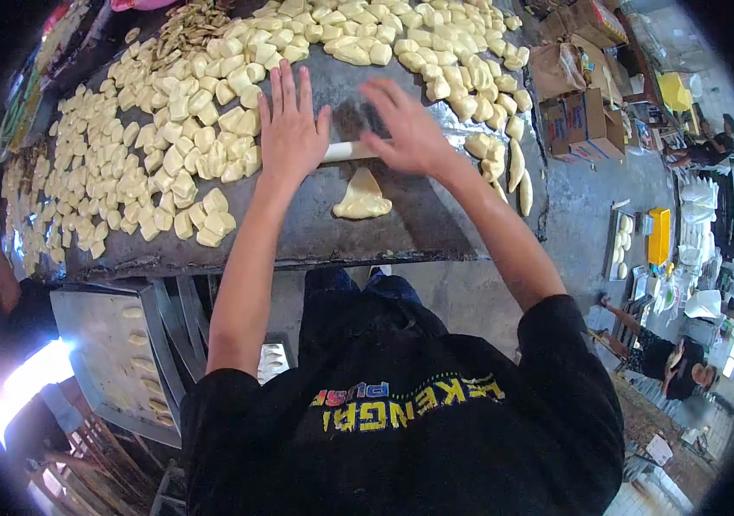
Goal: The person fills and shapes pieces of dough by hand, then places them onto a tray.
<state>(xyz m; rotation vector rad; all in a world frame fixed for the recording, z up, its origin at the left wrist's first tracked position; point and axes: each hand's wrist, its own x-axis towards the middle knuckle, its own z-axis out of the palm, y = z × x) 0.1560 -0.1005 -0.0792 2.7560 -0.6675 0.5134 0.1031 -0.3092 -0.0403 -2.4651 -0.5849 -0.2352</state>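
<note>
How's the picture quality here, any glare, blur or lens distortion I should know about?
Head view: strong fisheye bending, with black corners round the frame; the right hand on the rolling pin is motion-blurred, the left hand sharper; a blown-out glare patch at lower left; the metal table is evenly lit.

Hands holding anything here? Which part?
Nothing gripped. Both hands lie flat and open on a rolling pin: left hand presses its left end, right hand its right end. A flattened dough piece lies just in front, untouched.
</note>
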